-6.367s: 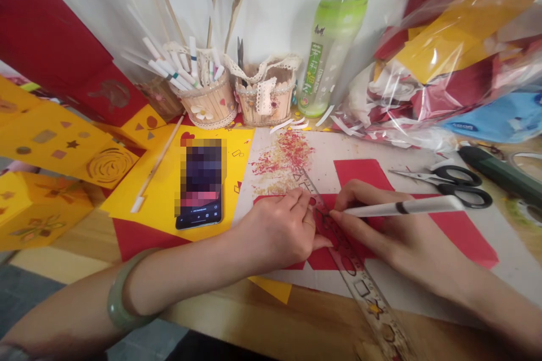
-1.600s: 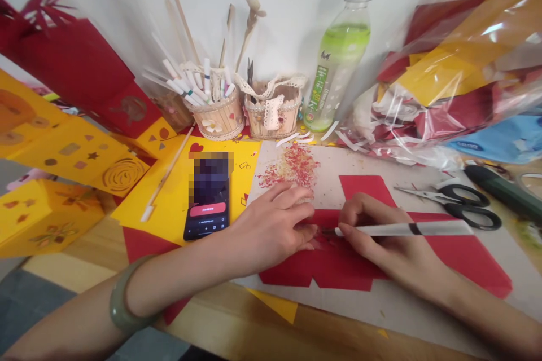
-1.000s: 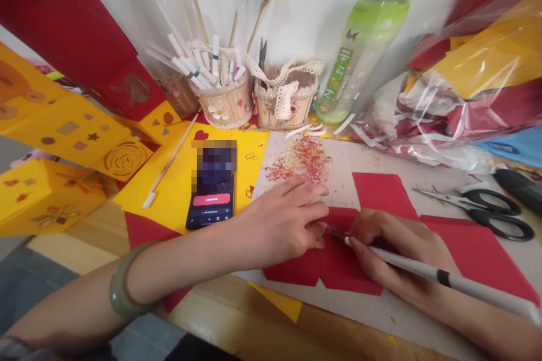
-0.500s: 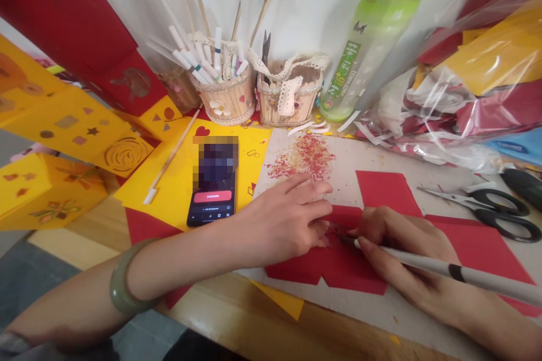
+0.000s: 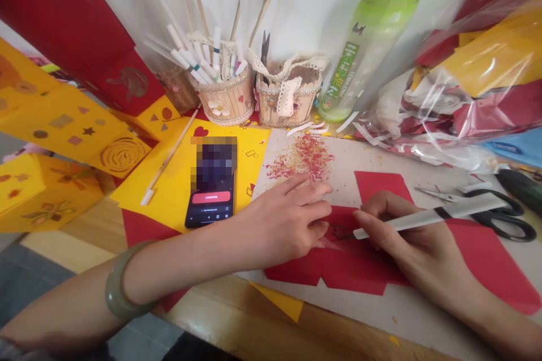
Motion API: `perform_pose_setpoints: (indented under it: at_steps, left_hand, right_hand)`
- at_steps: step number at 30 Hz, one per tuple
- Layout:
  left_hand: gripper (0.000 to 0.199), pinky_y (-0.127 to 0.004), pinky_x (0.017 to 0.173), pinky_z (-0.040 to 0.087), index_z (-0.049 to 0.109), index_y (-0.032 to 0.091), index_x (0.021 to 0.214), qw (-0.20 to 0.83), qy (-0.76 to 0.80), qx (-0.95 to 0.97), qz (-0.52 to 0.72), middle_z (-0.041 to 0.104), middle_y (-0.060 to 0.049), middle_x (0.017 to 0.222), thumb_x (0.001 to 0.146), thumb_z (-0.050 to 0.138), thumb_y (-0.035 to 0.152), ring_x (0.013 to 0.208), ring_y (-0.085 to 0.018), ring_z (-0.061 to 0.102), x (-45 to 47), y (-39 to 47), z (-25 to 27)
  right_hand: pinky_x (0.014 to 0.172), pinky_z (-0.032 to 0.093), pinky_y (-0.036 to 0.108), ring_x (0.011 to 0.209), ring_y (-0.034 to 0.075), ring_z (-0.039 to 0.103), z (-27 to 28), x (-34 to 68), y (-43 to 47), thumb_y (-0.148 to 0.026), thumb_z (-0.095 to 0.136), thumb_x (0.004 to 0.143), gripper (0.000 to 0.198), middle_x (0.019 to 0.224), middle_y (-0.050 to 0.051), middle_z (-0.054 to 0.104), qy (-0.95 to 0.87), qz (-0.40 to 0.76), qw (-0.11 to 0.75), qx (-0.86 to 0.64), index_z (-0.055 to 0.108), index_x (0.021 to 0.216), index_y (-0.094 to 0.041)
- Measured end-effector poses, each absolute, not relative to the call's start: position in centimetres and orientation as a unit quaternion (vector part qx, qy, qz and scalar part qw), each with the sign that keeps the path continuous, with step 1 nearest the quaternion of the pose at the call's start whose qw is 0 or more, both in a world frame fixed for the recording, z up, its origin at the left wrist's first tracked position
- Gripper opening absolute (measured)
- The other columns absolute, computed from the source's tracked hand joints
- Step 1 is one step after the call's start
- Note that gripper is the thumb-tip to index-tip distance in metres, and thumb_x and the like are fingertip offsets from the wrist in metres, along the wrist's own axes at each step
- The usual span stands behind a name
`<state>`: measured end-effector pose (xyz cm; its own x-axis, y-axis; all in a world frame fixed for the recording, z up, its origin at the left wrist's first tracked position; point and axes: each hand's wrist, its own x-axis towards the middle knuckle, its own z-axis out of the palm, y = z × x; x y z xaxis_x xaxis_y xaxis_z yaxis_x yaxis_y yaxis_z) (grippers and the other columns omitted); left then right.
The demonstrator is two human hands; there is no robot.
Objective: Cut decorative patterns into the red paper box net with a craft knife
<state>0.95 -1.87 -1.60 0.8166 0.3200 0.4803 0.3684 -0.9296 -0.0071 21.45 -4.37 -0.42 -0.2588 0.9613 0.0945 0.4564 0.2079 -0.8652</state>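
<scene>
A cut red card sheet (image 5: 353,273) with notched flaps lies on the pale board. My left hand (image 5: 292,217) rests palm down on it, fingers spread and holding nothing. My right hand (image 5: 410,248) pinches a slim craft knife (image 5: 417,219) with a white barrel and a dark band. The knife's dark tip touches the card close to my left fingertips. Small dark marks show on the card around the tip; my fingers partly hide them.
Black-handled scissors (image 5: 503,225) lie at the right. A phone (image 5: 212,197) rests on yellow paper (image 5: 169,203) at the left. Behind stand a basket of markers (image 5: 226,101), another basket (image 5: 288,104) and a green drink bottle (image 5: 359,56). Paper shreds (image 5: 311,155) cover part of the board.
The knife's back end has swung upward and away from me, and my right hand has turned with it. My left hand stays nearly still.
</scene>
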Motion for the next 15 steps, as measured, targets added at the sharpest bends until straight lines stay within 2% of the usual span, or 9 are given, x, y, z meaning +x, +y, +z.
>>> perform_pose_setpoints:
  at_steps: [4, 15]
  left_hand:
    - [0.022, -0.044, 0.096, 0.044, 0.065, 0.012, 0.074, 0.039, -0.178, -0.955, -0.234, 0.062, -0.006, 0.085, 0.091, 0.053, 0.022, 0.111, -0.026, 0.05, 0.88, -1.94, -1.47]
    - [0.025, -0.044, 0.096, 0.044, 0.066, 0.014, 0.072, 0.047, -0.184, -0.949, -0.252, 0.064, -0.004, 0.085, 0.091, 0.051, 0.019, 0.108, -0.025, 0.053, 0.97, -1.91, -1.58]
  right_hand:
    - [0.04, 0.034, 0.021, 0.046, 0.01, 0.041, -0.58, 21.29, -4.38, -0.047, 0.052, 0.087, 0.037, 0.052, -0.004, 0.046, -0.72, 0.381, 0.307, -0.491, 0.05, 0.061, -0.021]
    - [0.041, 0.037, 0.022, 0.047, 0.01, 0.043, -0.38, 21.2, -4.35, -0.045, 0.049, 0.089, 0.035, 0.054, -0.003, 0.048, -0.736, 0.384, 0.294, -0.473, 0.049, 0.064, -0.021]
